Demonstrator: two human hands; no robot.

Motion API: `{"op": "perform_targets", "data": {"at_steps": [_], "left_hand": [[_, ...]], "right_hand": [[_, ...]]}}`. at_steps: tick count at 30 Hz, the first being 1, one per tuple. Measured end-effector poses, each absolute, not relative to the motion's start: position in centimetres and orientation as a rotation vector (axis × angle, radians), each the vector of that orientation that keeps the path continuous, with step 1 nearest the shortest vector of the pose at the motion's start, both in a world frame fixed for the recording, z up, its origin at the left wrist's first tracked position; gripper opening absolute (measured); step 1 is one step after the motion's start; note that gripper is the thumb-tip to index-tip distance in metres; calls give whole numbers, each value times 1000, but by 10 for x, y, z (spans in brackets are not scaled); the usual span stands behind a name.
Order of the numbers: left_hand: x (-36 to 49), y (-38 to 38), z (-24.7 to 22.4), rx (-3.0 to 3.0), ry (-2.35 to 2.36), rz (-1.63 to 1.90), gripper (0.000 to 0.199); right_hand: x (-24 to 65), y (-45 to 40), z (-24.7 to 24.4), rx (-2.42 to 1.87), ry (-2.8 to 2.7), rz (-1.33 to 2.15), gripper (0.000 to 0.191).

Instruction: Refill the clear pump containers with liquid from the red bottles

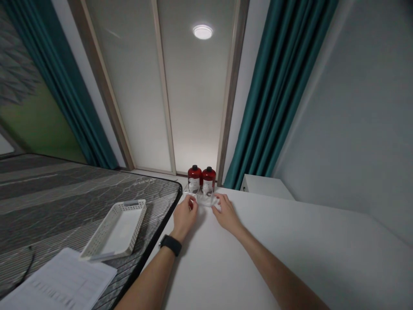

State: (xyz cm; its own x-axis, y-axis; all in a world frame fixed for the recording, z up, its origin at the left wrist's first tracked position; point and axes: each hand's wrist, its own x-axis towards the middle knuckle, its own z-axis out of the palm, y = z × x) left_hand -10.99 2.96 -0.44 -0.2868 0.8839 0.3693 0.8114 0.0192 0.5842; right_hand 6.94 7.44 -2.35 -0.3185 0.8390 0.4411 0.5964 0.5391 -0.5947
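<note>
Two dark red bottles (194,177) with black caps and pale labels stand upright side by side at the far end of the white table. A clear plastic box (205,199) surrounds their lower part; its outline is faint. My left hand (186,213) grips the box at its near left corner, fingers curled and a dark watch (171,244) on the wrist. On the opposite side, my right hand (226,212) has its thumb and fingers at the near right corner of the box. The exact contact of the fingertips is hard to make out.
Left of the white table (258,249) is a grey striped mattress (80,189) with a black edge. On it lie a white perforated basket (137,228) and printed paper sheets (61,284). A white cabinet (269,186) and teal curtains (274,86) stand beyond, near frosted sliding doors (196,94).
</note>
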Motion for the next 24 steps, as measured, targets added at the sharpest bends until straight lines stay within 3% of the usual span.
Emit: {"op": "perform_targets", "data": {"at_steps": [5, 14, 24], "left_hand": [[-110, 30, -5, 1745, 2195, 1167, 11], [-108, 29, -4, 1737, 2174, 1193, 14], [-109, 29, -6, 1749, 2135, 1143, 16]], "right_hand": [[49, 100, -26, -1133, -1999, 397, 52], [47, 112, -22, -1181, -2076, 367, 36], [49, 116, -21, -1200, -2110, 382, 36]]}}
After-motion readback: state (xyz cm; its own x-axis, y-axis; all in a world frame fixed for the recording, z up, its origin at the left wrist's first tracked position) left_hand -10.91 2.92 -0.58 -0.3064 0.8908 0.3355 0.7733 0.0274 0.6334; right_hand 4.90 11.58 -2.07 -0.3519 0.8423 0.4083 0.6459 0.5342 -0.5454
